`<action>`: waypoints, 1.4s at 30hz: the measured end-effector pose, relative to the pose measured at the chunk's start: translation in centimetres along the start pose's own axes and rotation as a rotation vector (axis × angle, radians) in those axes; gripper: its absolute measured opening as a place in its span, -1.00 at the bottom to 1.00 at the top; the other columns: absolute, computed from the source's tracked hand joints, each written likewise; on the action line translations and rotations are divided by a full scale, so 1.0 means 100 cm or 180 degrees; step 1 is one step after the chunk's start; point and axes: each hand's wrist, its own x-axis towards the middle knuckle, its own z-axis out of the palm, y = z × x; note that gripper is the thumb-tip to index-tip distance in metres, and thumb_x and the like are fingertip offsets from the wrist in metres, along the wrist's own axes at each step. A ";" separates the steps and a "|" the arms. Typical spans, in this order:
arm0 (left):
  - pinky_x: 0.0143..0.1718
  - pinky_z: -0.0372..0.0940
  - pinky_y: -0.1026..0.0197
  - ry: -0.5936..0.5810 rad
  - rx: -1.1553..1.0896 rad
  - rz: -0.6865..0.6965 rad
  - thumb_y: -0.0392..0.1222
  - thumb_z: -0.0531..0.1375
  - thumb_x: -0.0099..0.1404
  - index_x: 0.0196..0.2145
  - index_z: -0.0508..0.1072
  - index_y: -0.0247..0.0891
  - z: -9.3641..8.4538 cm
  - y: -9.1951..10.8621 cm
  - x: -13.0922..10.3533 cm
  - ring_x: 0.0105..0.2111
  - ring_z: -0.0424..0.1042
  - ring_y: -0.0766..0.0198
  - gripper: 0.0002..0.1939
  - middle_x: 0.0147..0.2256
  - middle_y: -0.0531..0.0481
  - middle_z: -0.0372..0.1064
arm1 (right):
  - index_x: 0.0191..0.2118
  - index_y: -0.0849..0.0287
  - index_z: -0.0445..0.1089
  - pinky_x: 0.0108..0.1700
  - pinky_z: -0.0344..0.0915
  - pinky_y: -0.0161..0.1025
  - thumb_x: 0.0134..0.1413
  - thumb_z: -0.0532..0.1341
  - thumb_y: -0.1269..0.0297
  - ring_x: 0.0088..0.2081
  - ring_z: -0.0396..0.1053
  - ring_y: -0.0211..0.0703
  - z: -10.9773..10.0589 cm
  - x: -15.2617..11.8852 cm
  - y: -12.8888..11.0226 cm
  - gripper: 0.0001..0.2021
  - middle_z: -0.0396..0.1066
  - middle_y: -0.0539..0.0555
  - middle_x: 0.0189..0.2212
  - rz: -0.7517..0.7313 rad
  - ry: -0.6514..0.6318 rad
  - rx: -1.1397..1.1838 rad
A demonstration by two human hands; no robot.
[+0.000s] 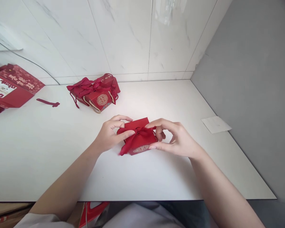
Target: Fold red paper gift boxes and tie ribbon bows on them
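A small red gift box point(142, 139) with a round pale emblem on its front rests on the white table before me. Tied over its top is a dark red ribbon bow point(138, 130), one tail hanging down at the left. My left hand point(111, 134) is closed on the box's left side, thumb across the ribbon and fingers at the back edge. From the right, my right hand point(173, 137) grips the box, its index finger on the bow and its thumb at the lower front edge. Its other fingers are curled by the box's right side.
Several finished-looking red boxes with bows point(95, 91) sit together near the wall. Larger red boxes point(14, 85) stand at far left, beside a dark red strip point(48, 102). A white paper point(216, 124) lies at the right edge, by a grey panel point(251, 95).
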 end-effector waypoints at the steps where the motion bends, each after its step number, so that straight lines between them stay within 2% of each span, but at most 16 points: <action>1: 0.02 0.34 0.05 -0.0036 0.0015 -0.0033 0.02 0.32 0.18 -0.55 0.41 -0.25 -0.001 0.000 0.001 -0.06 0.43 0.11 -0.68 -0.02 -0.10 0.41 | -0.01 0.08 0.38 -0.29 0.31 -0.21 0.02 0.40 0.10 -0.46 0.26 -0.24 0.003 0.001 0.000 -0.58 0.28 -0.09 -0.53 -0.0051 -0.0006 -0.0159; 4: -0.05 0.37 0.07 -0.0097 -0.0022 -0.0127 0.01 0.37 0.10 -0.54 0.34 -0.26 -0.002 0.000 0.001 -0.02 0.42 0.07 -0.64 0.02 -0.10 0.38 | -0.07 0.11 0.44 -0.24 0.32 -0.18 0.17 0.29 0.18 -0.41 0.30 -0.21 0.011 0.004 0.002 -0.76 0.38 0.00 -0.44 -0.0152 0.0001 -0.0360; 6: -0.08 0.37 0.09 -0.0069 -0.0093 -0.0093 0.01 0.33 0.16 -0.58 0.29 -0.26 -0.002 0.001 0.000 -0.01 0.41 0.06 -0.61 0.03 -0.10 0.39 | -0.14 0.11 0.46 -0.26 0.32 -0.20 0.27 0.19 0.26 -0.36 0.34 -0.19 0.014 0.005 0.003 -0.87 0.44 0.06 -0.35 -0.0179 -0.0013 -0.0305; 9: -0.10 0.36 0.10 0.0095 -0.0269 -0.0109 0.02 0.17 0.32 -0.59 0.40 -0.26 -0.002 0.003 -0.002 -0.02 0.42 0.06 -0.59 -0.06 -0.13 0.44 | -0.18 0.10 0.47 -0.24 0.33 -0.19 0.28 0.15 0.35 -0.25 0.38 -0.14 0.016 0.006 0.004 -0.87 0.48 0.09 -0.27 -0.0279 -0.0013 -0.0239; 11: -0.10 0.35 0.10 0.0184 -0.0248 -0.0265 0.04 0.17 0.32 -0.62 0.43 -0.25 -0.001 0.003 -0.003 -0.03 0.43 0.06 -0.56 -0.11 -0.13 0.46 | -0.18 0.09 0.47 -0.21 0.34 -0.18 0.27 0.16 0.37 -0.21 0.37 -0.12 0.018 0.007 0.005 -0.87 0.48 0.09 -0.26 -0.0336 -0.0041 -0.0206; 14: -0.08 0.34 0.09 0.0133 -0.0086 -0.0449 0.04 0.27 0.22 -0.71 0.25 -0.28 0.000 0.003 -0.002 -0.10 0.46 0.10 -0.50 -0.07 -0.08 0.46 | -0.19 0.08 0.48 -0.16 0.36 -0.15 0.25 0.20 0.33 -0.18 0.37 -0.09 0.021 0.007 0.007 -0.90 0.48 0.10 -0.26 -0.0366 -0.0070 -0.0138; 16: -0.08 0.35 0.09 0.0047 -0.0068 -0.0459 0.02 0.32 0.17 -0.70 0.14 -0.29 0.001 0.003 -0.002 -0.17 0.48 0.15 -0.47 -0.04 -0.07 0.44 | -0.19 0.08 0.48 -0.17 0.37 -0.14 0.21 0.26 0.25 -0.20 0.37 -0.09 0.023 0.006 0.007 -0.90 0.48 0.11 -0.25 -0.0316 -0.0046 -0.0060; 19: -0.13 0.37 0.11 -0.0061 -0.0090 -0.0454 0.00 0.36 0.11 -0.66 0.10 -0.28 0.000 0.004 -0.001 -0.19 0.48 0.16 -0.46 -0.04 -0.06 0.43 | -0.23 0.10 0.48 -0.23 0.36 -0.16 0.18 0.28 0.17 -0.30 0.35 -0.14 0.025 0.006 0.006 -0.87 0.46 0.11 -0.27 -0.0123 0.0004 0.0072; 21: -0.15 0.38 0.12 -0.0166 -0.0170 -0.0444 0.02 0.33 0.15 -0.67 0.14 -0.29 -0.002 0.004 -0.001 -0.20 0.48 0.17 -0.48 -0.04 -0.06 0.42 | -0.28 0.11 0.47 -0.26 0.34 -0.18 0.20 0.26 0.17 -0.35 0.32 -0.18 0.025 0.006 0.004 -0.87 0.44 0.08 -0.32 -0.0006 0.0031 0.0169; 23: -0.13 0.38 0.13 -0.0265 -0.0305 -0.0421 0.05 0.26 0.23 -0.65 0.28 -0.29 -0.004 0.004 -0.001 -0.19 0.48 0.17 -0.54 -0.04 -0.07 0.41 | -0.34 0.12 0.43 -0.28 0.32 -0.20 0.21 0.26 0.18 -0.37 0.31 -0.20 0.024 0.007 0.003 -0.85 0.41 0.06 -0.35 0.0035 0.0058 0.0294; 26: -0.12 0.38 0.14 -0.0205 -0.0336 -0.0456 0.08 0.23 0.26 -0.57 0.46 -0.25 -0.004 0.003 -0.001 -0.16 0.48 0.16 -0.61 -0.07 -0.07 0.43 | -0.40 0.14 0.38 -0.26 0.30 -0.22 0.21 0.26 0.22 -0.34 0.31 -0.22 0.025 0.007 0.003 -0.83 0.39 0.05 -0.36 0.0019 0.0085 0.0421; 29: -0.15 0.39 0.14 0.0046 -0.0126 -0.0508 0.07 0.32 0.16 -0.65 0.34 -0.28 0.001 0.003 -0.002 -0.17 0.48 0.14 -0.56 -0.08 -0.08 0.44 | -0.39 0.13 0.32 -0.29 0.28 -0.23 0.21 0.24 0.26 -0.37 0.28 -0.23 0.028 0.006 0.004 -0.84 0.36 0.03 -0.37 0.0151 0.0095 0.0499; 32: -0.22 0.42 0.15 0.0100 -0.0013 -0.0549 0.08 0.35 0.11 -0.67 0.26 -0.29 0.006 0.004 -0.003 -0.19 0.48 0.14 -0.52 -0.06 -0.09 0.44 | -0.31 0.12 0.26 -0.32 0.25 -0.26 0.22 0.21 0.30 -0.38 0.25 -0.25 0.031 0.005 0.003 -0.90 0.32 0.00 -0.37 0.0398 0.0056 0.0746; 38: -0.27 0.43 0.19 -0.0076 -0.0014 -0.0585 0.07 0.33 0.14 -0.61 0.43 -0.27 0.007 0.004 -0.005 -0.21 0.49 0.17 -0.62 -0.04 -0.08 0.42 | -0.27 0.12 0.22 -0.27 0.23 -0.26 0.26 0.17 0.33 -0.36 0.22 -0.27 0.029 0.006 0.004 -0.91 0.25 -0.02 -0.35 0.0631 -0.0089 0.1281; 42: -0.29 0.43 0.19 -0.0078 0.0088 -0.0543 0.07 0.32 0.15 -0.63 0.40 -0.28 0.006 0.005 -0.005 -0.24 0.48 0.18 -0.59 -0.04 -0.09 0.43 | -0.27 0.12 0.22 -0.26 0.22 -0.25 0.26 0.17 0.29 -0.35 0.22 -0.26 0.026 0.006 0.007 -0.90 0.26 -0.01 -0.34 0.0695 -0.0192 0.1408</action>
